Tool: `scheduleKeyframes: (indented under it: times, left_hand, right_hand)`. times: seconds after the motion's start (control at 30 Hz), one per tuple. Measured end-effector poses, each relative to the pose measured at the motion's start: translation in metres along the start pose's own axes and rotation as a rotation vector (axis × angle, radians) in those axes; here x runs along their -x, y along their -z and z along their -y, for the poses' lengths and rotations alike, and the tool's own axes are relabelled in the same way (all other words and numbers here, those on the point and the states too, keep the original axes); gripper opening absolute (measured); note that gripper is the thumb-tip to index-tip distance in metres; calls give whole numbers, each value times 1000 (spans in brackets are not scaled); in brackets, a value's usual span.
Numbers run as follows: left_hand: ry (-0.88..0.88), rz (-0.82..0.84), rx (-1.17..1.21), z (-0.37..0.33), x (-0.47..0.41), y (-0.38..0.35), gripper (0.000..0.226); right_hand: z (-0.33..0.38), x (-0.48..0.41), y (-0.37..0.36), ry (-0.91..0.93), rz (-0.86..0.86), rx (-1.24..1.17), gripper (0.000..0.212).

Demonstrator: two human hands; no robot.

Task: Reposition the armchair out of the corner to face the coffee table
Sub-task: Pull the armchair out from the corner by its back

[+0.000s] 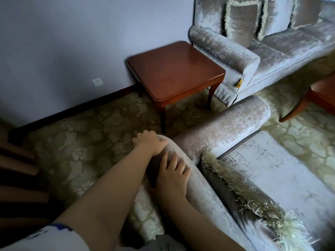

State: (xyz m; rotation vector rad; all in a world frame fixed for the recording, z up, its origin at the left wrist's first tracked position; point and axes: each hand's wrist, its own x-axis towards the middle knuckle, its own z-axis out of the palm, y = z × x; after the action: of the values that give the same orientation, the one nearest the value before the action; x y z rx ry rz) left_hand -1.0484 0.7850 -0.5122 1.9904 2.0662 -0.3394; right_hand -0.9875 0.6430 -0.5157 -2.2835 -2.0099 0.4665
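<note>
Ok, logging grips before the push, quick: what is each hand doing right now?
Left hand: curled over the back corner of the grey velvet armchair, gripping it.
Right hand: fingers spread, pressed flat on the armchair's back top; not closed around it.

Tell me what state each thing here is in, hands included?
Grey velvet armchair: upright on the carpet, gripped at its back corner.
Left hand: fingers curled over the chair's back corner.
Right hand: pressed flat on the backrest top.
Square reddish wooden side table: upright, top bare.
Fringed cushion: propped upright on the sofa.
</note>
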Motion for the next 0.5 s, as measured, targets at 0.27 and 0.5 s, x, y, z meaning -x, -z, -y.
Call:
scheduleKeyframes:
  times: [0.27,0.5]
  left_hand:
    - [-11,-55,24,-19,-4,9,63]
    - [-4,-82,41,-4,1,-2,65]
  right_hand:
    - [-15,0,18,-14,-43,17,112]
    - [-1,5,10,-35,-56,60,114]
